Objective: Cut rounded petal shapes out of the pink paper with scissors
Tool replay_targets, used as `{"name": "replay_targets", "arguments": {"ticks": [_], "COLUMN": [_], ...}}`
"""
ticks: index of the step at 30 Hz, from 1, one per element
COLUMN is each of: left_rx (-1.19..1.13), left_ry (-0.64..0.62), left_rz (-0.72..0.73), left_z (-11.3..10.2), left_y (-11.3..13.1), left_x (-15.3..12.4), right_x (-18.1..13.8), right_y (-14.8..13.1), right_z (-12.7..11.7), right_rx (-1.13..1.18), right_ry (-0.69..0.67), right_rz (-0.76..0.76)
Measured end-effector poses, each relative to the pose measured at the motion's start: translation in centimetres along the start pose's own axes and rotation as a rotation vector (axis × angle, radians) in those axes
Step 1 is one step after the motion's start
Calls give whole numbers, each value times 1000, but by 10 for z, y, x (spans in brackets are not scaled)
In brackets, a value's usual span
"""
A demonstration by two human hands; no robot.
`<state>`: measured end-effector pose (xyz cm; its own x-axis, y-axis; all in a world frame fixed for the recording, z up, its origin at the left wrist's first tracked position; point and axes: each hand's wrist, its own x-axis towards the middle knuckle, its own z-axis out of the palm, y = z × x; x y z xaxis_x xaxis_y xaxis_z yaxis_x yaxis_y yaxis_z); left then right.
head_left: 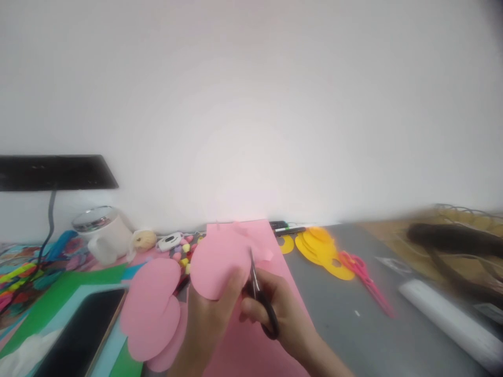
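Note:
My left hand (214, 314) pinches a round piece of pink paper (218, 259), holding it up above a large pink sheet (243, 345). In my right hand (281, 303) is a pair of scissors (261, 298) with black handles, its blades pointing up along the right edge of the round piece. A curled strip of pink paper (259, 241) shows just behind the blades. Left of my left hand lie several overlapping pink paper rounds (151, 306). The lower parts of both fists are partly hidden by the paper and by the fingers.
A dark phone (82, 335) rests on blue and green sheets at left, before a white mug (104, 235) with a shiny lid. On the right lie yellow paper cutouts (322, 248), pink scissors (367, 280) and a white bar (450, 322). Pens (288, 230) sit against the wall.

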<state>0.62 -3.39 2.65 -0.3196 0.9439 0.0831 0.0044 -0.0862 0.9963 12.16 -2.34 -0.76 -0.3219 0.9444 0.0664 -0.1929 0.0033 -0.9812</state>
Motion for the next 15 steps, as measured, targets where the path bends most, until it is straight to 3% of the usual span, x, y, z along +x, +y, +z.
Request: {"name": "replay_targets", "arguments": {"ticks": [15], "left_rx": [26], "left_ry": [-90], "left_rz": [-34], "left_z": [-5], "left_y": [-3], "left_x": [3], "right_x": [0], "right_y": [-1], "right_z": [2], "right_rx": [-13], "right_ry": [9], "right_rz": [12]}}
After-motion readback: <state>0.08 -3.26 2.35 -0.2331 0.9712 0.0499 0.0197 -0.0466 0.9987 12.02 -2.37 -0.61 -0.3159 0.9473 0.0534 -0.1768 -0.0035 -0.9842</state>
